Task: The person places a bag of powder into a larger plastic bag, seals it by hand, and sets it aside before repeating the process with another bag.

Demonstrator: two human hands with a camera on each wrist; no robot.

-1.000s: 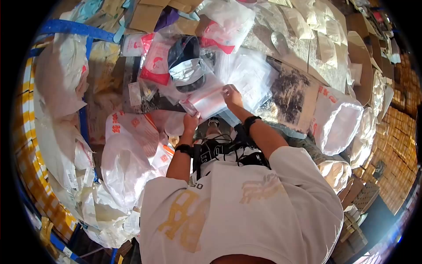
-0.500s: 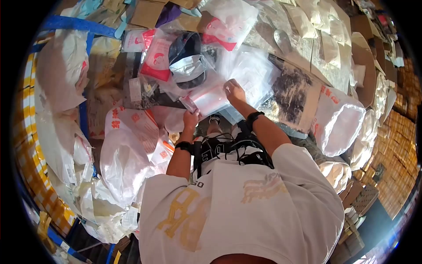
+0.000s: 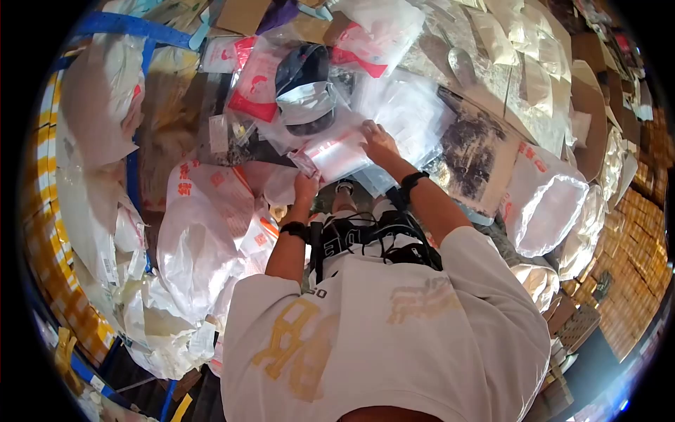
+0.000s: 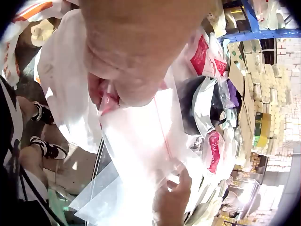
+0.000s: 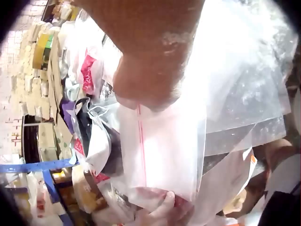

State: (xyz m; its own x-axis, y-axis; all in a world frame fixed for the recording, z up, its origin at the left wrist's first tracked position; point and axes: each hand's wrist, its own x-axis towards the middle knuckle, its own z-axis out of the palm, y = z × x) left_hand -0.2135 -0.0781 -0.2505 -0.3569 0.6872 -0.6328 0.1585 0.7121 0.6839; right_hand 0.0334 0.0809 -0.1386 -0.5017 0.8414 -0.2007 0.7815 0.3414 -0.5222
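- Clear plastic with a red line makes up the bag [image 3: 337, 156], lying flat between the two hands, nearest the person's body.
- Left hand [image 3: 305, 188] pinches the bag's folded, red-marked end, thumb on top.
- Right hand [image 3: 380, 146] touches the bag's other end, fingers bent; whether they pinch it, I cannot tell.
- Just beyond the bag sits a dark, cap-shaped thing [image 3: 302, 70] with a pale front, near red-and-white packets [image 3: 261, 79].
- Right of the bag, loose clear sheets [image 3: 411, 98] spread towards a stained brown board [image 3: 496, 163]; some sheet corners jut on the near side.
- Left of the left hand, a white sack [image 3: 197, 246] bulges close by.
- Open room shows on the near side, where floor [image 4: 75, 172] and striped shoes [image 4: 49, 149] are visible.
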